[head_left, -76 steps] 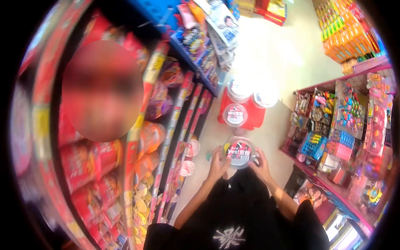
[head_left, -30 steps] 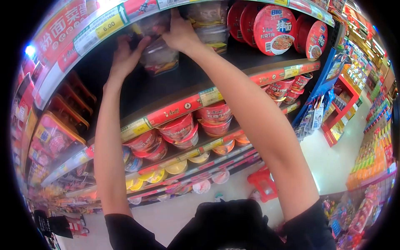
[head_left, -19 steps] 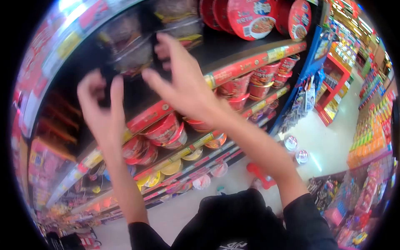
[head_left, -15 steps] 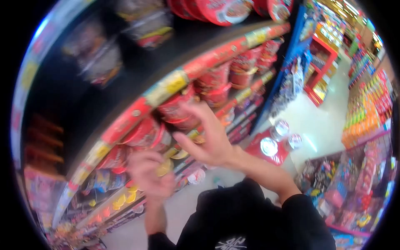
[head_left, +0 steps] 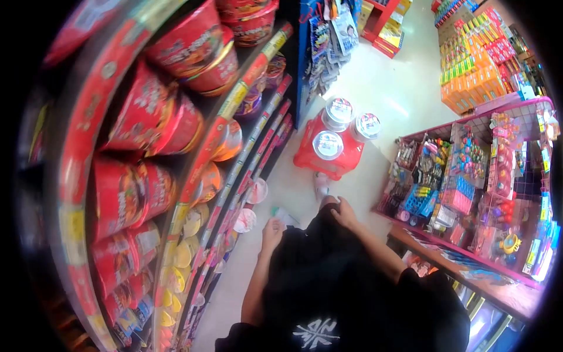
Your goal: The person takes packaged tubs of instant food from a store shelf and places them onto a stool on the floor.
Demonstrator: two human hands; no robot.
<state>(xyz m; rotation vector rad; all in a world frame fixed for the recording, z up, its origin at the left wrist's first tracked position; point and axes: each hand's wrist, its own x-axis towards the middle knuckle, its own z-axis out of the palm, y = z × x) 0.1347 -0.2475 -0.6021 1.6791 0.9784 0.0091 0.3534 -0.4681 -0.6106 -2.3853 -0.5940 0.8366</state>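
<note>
My left hand (head_left: 272, 234) hangs low beside the black shirt, fingers curled in, and no item shows in it. Just beyond it, a small green-and-white piece (head_left: 284, 216) appears to lie on the floor. My right hand (head_left: 343, 213) is at the front of my body by a bent knee, its fingers stretched over that spot and no item visible. Ahead of my foot, a red plastic stool or crate (head_left: 335, 167) carries several tubs, including a round-lidded tub (head_left: 328, 145). To the left, red instant noodle bowls (head_left: 153, 114) stand stacked in rows on the shelf.
Below the noodle bowls, lower shelves hold yellow-lidded cups (head_left: 183, 254) behind a curved price rail (head_left: 196, 176). A pink wire rack (head_left: 404, 138) with hanging toys stands at right. Orange cartons (head_left: 476, 82) are piled farther back. Pale floor (head_left: 375, 88) runs between them.
Both hands have dropped from in front of the noodle bowls to low beside my body. The view has turned right, and the red stool with its tubs is now nearer the middle.
</note>
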